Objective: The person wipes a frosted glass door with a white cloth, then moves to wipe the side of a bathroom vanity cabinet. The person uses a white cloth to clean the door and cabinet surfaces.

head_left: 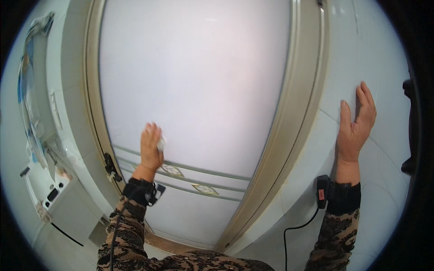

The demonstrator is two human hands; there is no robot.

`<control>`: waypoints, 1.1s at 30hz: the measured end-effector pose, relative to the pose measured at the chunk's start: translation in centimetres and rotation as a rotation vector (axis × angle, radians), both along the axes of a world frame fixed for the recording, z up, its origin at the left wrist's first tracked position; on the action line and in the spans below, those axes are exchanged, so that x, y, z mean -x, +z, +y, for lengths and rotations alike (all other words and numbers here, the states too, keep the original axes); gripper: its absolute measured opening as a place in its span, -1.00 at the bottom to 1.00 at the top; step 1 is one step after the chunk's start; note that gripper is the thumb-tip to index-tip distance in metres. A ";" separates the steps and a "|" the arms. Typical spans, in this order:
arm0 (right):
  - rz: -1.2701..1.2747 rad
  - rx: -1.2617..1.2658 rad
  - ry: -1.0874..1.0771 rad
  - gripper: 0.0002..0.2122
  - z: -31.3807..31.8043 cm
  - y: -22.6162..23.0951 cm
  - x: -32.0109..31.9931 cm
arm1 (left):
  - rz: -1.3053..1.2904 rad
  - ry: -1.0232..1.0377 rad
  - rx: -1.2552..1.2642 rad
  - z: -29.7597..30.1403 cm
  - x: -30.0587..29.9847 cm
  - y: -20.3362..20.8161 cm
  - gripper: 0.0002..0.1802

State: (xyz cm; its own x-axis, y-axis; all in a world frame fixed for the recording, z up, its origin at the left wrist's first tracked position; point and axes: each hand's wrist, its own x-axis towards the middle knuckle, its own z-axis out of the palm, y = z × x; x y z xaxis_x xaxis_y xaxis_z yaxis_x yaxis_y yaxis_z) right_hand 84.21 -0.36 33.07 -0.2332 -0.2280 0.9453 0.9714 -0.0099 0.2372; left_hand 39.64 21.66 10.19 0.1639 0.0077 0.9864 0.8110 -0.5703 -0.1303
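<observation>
My left hand (pixel 150 147) is against the frosted glass door (pixel 194 81), just above its band of green stripes and leaf shapes. Under that palm a small, pale crumpled cloth or tissue (pixel 162 143) peeks out at the thumb side; the rest of it is covered by the hand. Off to the right, my right hand (pixel 356 128) lies on the white tiled wall (pixel 384 135) with fingers stretched and thumb apart, holding nothing. Both forearms wear patterned brown and black sleeves, with a dark device strapped at each wrist.
A tan metal frame (pixel 296 104) borders the glass, with a dark handle (pixel 110 167) low on its left side. At far left are a mirror (pixel 36 86) and a white washbasin (pixel 43 180) with a cabinet below. A black cable (pixel 285 239) hangs from my right wrist device.
</observation>
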 end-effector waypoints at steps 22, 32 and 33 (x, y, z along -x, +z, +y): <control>-0.075 0.040 -0.004 -0.66 0.8 0.1 -1.8 | 0.100 -0.152 -0.075 -1.9 -7.6 10.5 -0.42; -0.103 0.014 0.075 -0.66 0.9 0.3 -1.9 | 0.374 -0.162 0.161 -3.6 -5.4 -14.5 -0.49; -0.103 0.008 0.094 -0.66 0.9 0.2 -1.9 | 0.403 -0.131 0.131 -3.5 -5.1 -14.4 -0.50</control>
